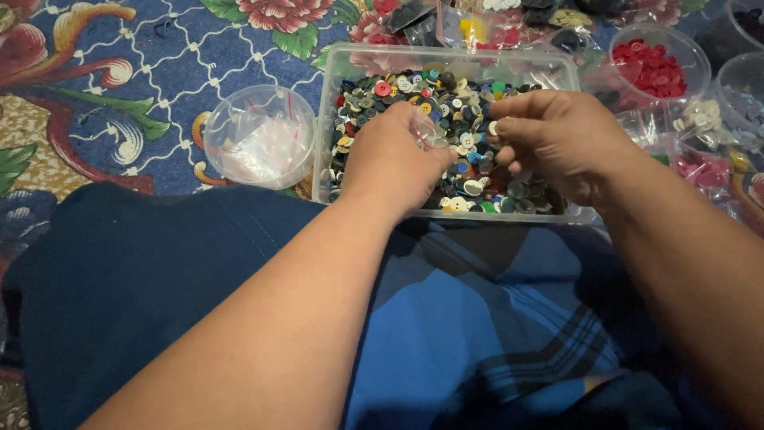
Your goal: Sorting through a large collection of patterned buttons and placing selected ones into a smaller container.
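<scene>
Blue plaid lap (477,318), left hand (395,163) pinching clear button (427,132), right hand (557,135) curled over button box (350,64).

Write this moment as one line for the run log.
left hand: holds small clear bag | right hand: pinches small white button | both over clear plastic box of mixed coloured buttons | round clear plastic tub at left

Dim, warm indoor light, soft shadows under forearms, slight blur on hands, mild glare on plastic rims.
</scene>
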